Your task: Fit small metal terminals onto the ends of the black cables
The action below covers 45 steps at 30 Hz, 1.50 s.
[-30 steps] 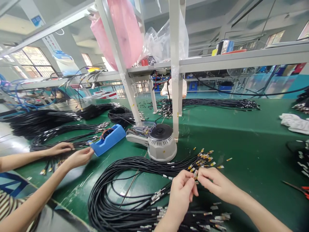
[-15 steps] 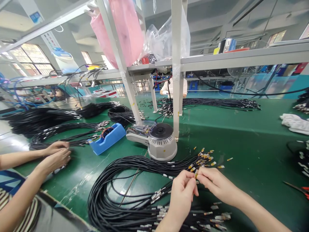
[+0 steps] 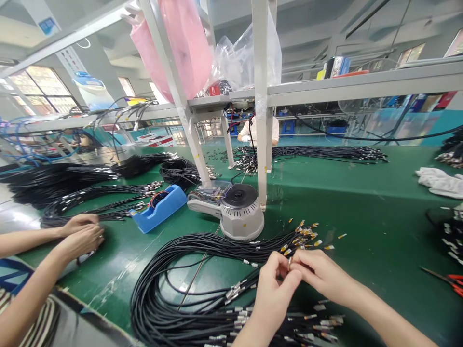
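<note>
My left hand (image 3: 275, 291) and my right hand (image 3: 321, 272) meet above the near bundle of black cables (image 3: 144, 284). Their fingertips pinch one cable end (image 3: 290, 263) wrapped in yellowish tape; the fingers cover most of it. Just beyond lie several cable ends with yellow tape (image 3: 306, 234), part of the same bundle, which curves round in a U on the green table (image 3: 347, 197). Closer to me, the bundle's other ends (image 3: 321, 325) carry whitish, silvery tips and run partly under my left forearm.
A round automatic tape dispenser (image 3: 241, 219) and a blue tape holder (image 3: 159, 209) stand behind the bundle. At left are a co-worker's hands (image 3: 81, 236). Shelf posts (image 3: 261, 120) rise midtable. Red-handled tool (image 3: 448, 279) and white gloves (image 3: 439, 183) lie right.
My fingers have closed further round the taped cable end, and my left thumb now lies across toward the right hand. The whole view has shifted slightly.
</note>
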Each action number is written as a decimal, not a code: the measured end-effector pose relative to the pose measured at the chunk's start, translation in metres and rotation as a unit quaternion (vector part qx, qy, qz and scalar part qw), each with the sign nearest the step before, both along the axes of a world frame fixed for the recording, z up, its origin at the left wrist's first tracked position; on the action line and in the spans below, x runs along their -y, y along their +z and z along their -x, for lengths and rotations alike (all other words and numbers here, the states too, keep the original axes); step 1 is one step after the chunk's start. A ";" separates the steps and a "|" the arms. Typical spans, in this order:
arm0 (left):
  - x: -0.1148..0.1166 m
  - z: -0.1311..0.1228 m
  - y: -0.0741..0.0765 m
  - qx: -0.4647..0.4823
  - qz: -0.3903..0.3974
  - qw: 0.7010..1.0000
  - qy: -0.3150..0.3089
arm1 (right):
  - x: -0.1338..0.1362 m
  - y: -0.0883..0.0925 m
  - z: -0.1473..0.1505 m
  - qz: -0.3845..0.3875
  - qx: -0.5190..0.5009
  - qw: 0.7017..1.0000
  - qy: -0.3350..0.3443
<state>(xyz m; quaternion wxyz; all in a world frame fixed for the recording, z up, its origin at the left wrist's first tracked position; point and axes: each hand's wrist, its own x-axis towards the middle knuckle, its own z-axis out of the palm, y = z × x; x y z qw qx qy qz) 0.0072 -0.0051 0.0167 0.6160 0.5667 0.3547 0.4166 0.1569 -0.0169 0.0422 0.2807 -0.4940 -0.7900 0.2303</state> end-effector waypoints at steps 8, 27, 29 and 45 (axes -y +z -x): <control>0.000 0.003 -0.001 0.001 -0.024 0.994 0.110 | -0.014 -0.009 -0.017 0.012 0.028 0.999 -0.033; -0.004 -0.004 -0.008 0.046 0.039 0.994 0.092 | -0.008 -0.017 0.006 0.140 -0.310 0.939 -0.045; -0.005 -0.005 -0.009 0.042 0.060 0.993 0.091 | -0.010 -0.021 0.006 0.141 -0.315 0.938 -0.041; -0.002 -0.010 -0.009 0.214 0.167 0.962 0.032 | -0.010 -0.024 0.014 0.114 -0.340 0.932 -0.048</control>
